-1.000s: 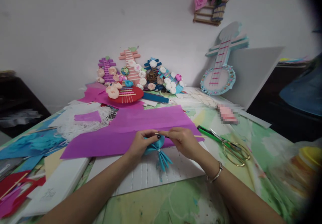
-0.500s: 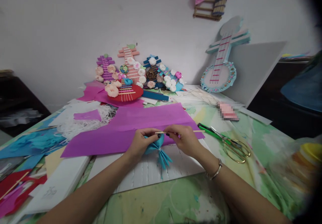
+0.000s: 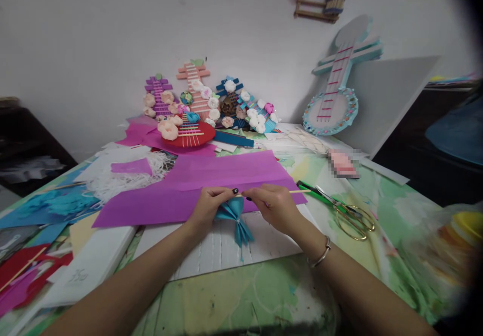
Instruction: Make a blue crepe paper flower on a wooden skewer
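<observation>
Pinched in my left hand (image 3: 211,206) is the upper edge of a blue crepe paper piece (image 3: 232,213), gathered at its middle, its pleated lower end (image 3: 243,233) fanning out below. My right hand (image 3: 274,205) is closed around a thin wooden stick (image 3: 300,191) that points out to the right; its other end lies across the top edge of the blue paper, between my two hands. Both hands are above a large purple paper sheet (image 3: 143,207) and a white board (image 3: 196,255) marked with glossy lines.
To the right lie gold-handled scissors (image 3: 354,220) beside a green-handled tool (image 3: 304,187). White shredded paper (image 3: 101,185) and crumpled blue paper (image 3: 56,202) are on the left. Decorated paper instruments (image 3: 188,134) stand along the wall. A yellow-lidded jar (image 3: 468,228) sits at the right edge.
My fingers have shifted slightly along the stick and the paper's top edge. The stick's left end, visible before, is now mostly covered. The camera view has moved a little.
</observation>
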A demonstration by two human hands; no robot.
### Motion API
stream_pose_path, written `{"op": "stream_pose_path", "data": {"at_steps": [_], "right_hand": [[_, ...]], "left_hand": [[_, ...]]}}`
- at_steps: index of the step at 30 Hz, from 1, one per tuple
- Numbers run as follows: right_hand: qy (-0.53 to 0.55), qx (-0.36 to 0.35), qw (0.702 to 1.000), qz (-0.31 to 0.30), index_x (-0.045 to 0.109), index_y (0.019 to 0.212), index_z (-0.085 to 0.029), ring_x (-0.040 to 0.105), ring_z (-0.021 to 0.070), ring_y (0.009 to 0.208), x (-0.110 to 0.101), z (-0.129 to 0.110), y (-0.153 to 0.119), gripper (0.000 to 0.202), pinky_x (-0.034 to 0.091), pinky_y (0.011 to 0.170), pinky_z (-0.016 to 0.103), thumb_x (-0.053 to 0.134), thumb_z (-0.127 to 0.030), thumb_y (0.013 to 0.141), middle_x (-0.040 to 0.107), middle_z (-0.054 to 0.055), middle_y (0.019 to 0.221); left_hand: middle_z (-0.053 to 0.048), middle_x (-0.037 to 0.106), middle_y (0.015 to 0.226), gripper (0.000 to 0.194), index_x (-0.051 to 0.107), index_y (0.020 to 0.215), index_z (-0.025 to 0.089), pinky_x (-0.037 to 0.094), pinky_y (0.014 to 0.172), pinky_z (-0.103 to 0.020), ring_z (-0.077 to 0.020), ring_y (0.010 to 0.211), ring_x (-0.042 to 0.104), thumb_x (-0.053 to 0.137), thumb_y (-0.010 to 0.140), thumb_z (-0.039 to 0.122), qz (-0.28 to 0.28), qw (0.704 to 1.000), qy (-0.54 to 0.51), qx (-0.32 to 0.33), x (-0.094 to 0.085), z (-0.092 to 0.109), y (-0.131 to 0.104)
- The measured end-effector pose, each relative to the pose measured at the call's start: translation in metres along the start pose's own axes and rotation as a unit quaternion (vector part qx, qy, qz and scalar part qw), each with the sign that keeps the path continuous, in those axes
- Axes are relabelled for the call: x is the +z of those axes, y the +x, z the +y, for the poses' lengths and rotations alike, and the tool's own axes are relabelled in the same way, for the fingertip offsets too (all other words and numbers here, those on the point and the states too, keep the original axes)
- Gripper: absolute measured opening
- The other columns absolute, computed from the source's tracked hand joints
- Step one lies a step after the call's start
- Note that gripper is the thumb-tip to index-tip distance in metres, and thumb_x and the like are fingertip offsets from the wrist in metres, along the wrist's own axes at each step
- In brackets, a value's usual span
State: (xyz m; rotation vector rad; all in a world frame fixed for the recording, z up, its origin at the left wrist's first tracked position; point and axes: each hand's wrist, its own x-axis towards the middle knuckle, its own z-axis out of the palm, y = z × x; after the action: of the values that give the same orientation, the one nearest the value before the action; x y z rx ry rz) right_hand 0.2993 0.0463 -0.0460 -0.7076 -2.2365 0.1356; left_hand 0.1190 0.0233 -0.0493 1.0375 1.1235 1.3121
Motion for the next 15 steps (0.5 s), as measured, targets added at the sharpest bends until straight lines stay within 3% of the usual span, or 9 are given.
{"op": "stream_pose_path", "data": {"at_steps": [7,12,15], "right_hand": [[-0.061,0.002,0.998,0.029,0.068,0.091,-0.02,0.061,0.0133,0.067,-0.0007,-0.0021,0.0011,0.02,0.046,0.06,0.024,0.049,-0.018,0.086,0.07,0.003,0.076],[-0.066,-0.018,0.997,0.037,0.068,0.089,-0.02,0.062,0.0138,0.072,-0.0021,-0.003,0.0023,0.022,0.047,0.065,0.025,0.047,-0.015,0.087,0.07,0.004,0.078],[-0.069,-0.042,0.996,0.042,0.068,0.09,-0.019,0.062,0.0138,0.073,-0.0025,-0.0033,0.0026,0.022,0.047,0.066,0.026,0.047,-0.013,0.087,0.071,0.004,0.082]], "left_hand": [[0.002,0.056,0.048,0.012,0.069,0.056,0.013,0.034,0.046,-0.019,-0.0079,0.047,0.046,0.072,0.056,0.024,0.004,1.0,-0.021,-0.013,0.0018,0.0031,-0.002],[-0.002,0.063,0.054,0.019,0.071,0.062,0.012,0.038,0.048,-0.02,-0.0096,0.048,0.05,0.067,0.062,0.031,0.01,0.998,-0.05,-0.026,0.0023,0.0013,-0.0012],[0.0,0.06,0.05,0.02,0.07,0.059,0.012,0.037,0.046,-0.02,-0.009,0.045,0.048,0.069,0.061,0.032,0.01,0.998,-0.055,-0.04,0.002,0.0006,-0.0013]]}}
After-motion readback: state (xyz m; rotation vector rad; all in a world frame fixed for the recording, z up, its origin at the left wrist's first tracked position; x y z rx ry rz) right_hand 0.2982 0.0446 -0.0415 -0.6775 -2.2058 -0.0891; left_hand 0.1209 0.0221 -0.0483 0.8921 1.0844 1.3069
